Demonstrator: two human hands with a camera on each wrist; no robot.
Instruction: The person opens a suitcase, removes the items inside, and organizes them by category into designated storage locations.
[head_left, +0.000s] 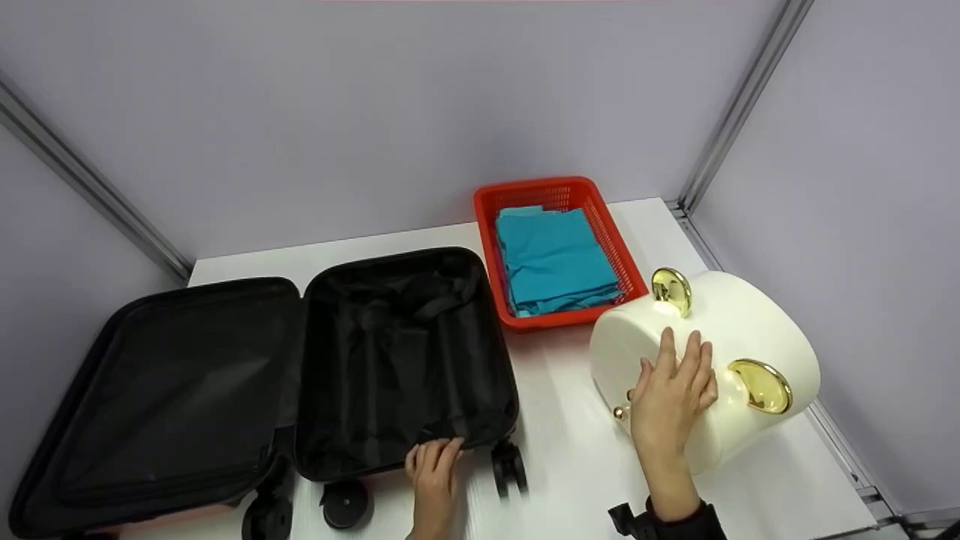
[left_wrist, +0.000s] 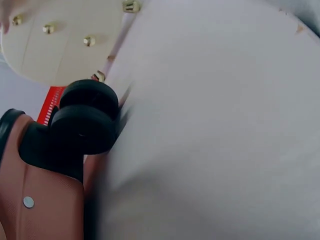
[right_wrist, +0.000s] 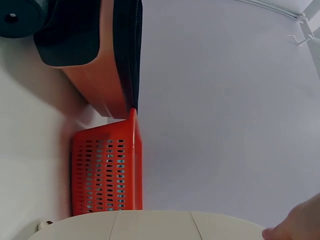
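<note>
A black-lined suitcase (head_left: 405, 360) lies spread flat at the left and middle of the table, its outer shell (left_wrist: 52, 200) pinkish in the left wrist view. My left hand (head_left: 435, 472) holds the near rim of its right half, fingers bent over the edge; the thumb is hidden. At the right, a glossy white rounded container (head_left: 757, 322) with gold ear-shaped pieces (head_left: 761, 386) lies on its side. My right hand (head_left: 671, 397) rests on it with fingers extended. Gold studs (left_wrist: 89, 41) dot its flat face in the left wrist view.
Behind the container, a red plastic basket (head_left: 491, 247) holds folded teal cloth (head_left: 555, 255). The basket stands close to the suitcase's right side. Black suitcase wheels (head_left: 508, 469) stick out toward the near edge. Grey panels (head_left: 375, 112) enclose the white table (head_left: 555, 450) behind and at both sides.
</note>
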